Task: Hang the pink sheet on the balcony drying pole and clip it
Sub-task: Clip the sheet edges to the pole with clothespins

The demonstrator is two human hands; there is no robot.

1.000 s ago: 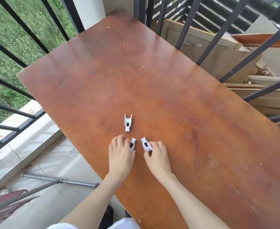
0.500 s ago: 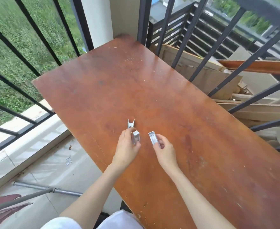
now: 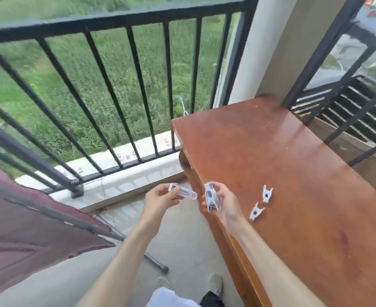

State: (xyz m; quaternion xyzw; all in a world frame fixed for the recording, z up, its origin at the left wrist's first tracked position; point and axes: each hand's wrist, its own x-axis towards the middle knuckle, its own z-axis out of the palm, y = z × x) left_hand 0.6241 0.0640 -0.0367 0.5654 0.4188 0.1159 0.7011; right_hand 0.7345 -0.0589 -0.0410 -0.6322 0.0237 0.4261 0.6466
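Head view: each hand pinches a white plastic clothes clip, left hand (image 3: 160, 199) and right hand (image 3: 221, 201). Clip-fetching seems done; the dull pink sheet (image 3: 23, 222) already drapes over the grey metal pole (image 3: 56, 214) at left, so next they likely carry the clips there.

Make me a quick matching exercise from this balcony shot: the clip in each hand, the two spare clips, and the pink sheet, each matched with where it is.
Things:
1. clip in left hand
2. clip in right hand
3. two spare clips
4. pink sheet

Places:
A. lying on the brown table
B. draped over the pole, lower left
C. held upright over the table edge
D. held sideways above the floor

Pairs: 1-D, 2-C, 3-A, 4-B
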